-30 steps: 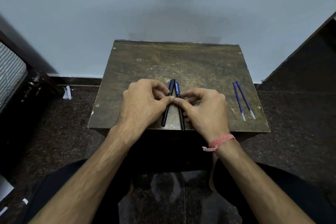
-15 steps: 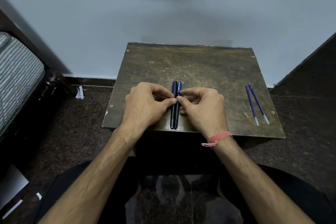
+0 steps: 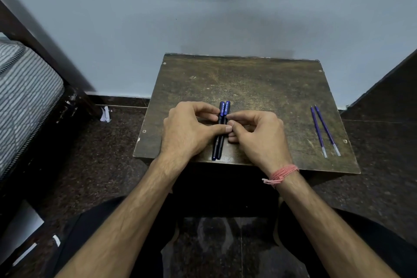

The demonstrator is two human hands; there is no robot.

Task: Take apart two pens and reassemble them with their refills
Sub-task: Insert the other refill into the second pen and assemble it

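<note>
Two dark blue pens (image 3: 220, 140) lie side by side on the small wooden table (image 3: 259, 88), their ends toward me at the front edge. My left hand (image 3: 187, 131) rests to their left, its thumb and forefinger touching the left pen. From the right, my right hand (image 3: 257, 135) pinches the right pen with its fingertips. A pink thread band circles the right wrist. Two purple refills (image 3: 323, 131) lie parallel near the table's right edge, apart from both hands.
The table stands against a pale blue wall (image 3: 203, 18). A bed with a striped mattress (image 3: 22, 97) and dark wooden frame is at the left. A dark panel (image 3: 388, 97) rises at the right. A scrap of white paper (image 3: 105, 114) lies on the dark floor.
The two pens, splayed apart a second ago, now lie tight together and parallel. Both hands stay on them. The view has shifted so the table sits further right.
</note>
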